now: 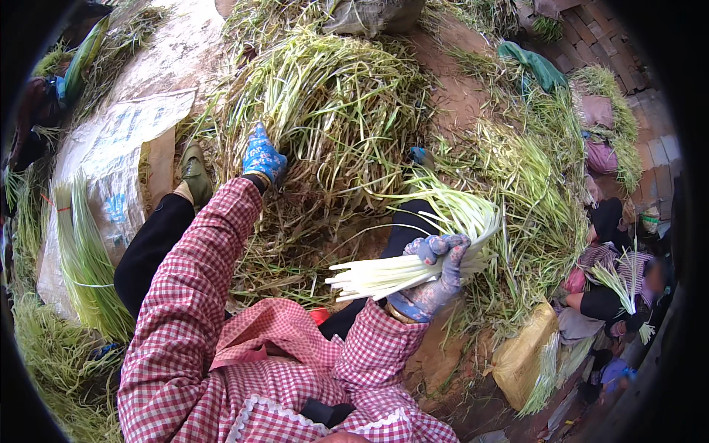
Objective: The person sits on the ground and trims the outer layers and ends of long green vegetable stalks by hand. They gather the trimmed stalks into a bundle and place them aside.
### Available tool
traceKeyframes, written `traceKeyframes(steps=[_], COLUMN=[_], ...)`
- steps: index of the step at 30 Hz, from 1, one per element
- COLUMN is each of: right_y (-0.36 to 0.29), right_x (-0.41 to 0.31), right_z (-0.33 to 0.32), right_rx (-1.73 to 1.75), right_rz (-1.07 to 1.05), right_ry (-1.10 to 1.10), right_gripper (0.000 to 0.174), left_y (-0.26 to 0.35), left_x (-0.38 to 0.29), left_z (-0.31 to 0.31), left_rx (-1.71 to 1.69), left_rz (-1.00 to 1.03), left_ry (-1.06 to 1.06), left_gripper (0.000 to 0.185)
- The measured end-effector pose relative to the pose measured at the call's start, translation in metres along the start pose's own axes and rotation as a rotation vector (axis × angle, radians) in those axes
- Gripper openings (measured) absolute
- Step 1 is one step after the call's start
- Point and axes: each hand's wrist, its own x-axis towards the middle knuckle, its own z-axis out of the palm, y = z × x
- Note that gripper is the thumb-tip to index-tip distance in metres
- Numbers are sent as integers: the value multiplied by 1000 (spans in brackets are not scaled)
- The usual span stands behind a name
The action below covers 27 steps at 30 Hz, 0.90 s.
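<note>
My left hand [263, 155], in a blue floral glove, reaches to the left side of a large heap of long-leaved green stalks [332, 99]. Its fingertips touch the heap, but whether they grip any stalks cannot be told. On the right, my right hand [435, 277], in a greyish-blue floral glove, is closed around a bundle of pale stalks [382, 275]. The bundle's white cut ends point left, and its green leaves bend up and back over my right knee. At the far left a tied bundle of long stalks [88, 260] lies against a white woven sack.
The white woven sack [122, 160] lies left of my left leg. More loose greens [520, 177] cover the ground on the right. Beyond them are a green cloth [534, 63], a yellow sack [523, 354] and a seated person [609, 282] holding stalks. A grey sack [374, 16] stands behind the heap.
</note>
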Motion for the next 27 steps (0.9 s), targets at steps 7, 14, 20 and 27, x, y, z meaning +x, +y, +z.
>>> traceKeyframes(steps=[7, 14, 20, 27], right_y=[-4, 5, 2, 3], right_x=[-2, 0, 0, 3], right_z=[-8, -8, -11, -17], right_rx=[166, 136, 156, 180], right_rz=[-10, 9, 36, 60], right_ry=[-63, -91, -56, -104], right_gripper=[15, 14, 13, 11], left_y=[2, 14, -22, -48], left_x=[26, -51, -107, -187], left_z=[-108, -113, -30, -30], left_rx=[117, -583, 16, 300], left_rz=[145, 565, 295, 437], left_ry=[-29, 9, -249, -1131], left_gripper=[35, 84, 86, 63])
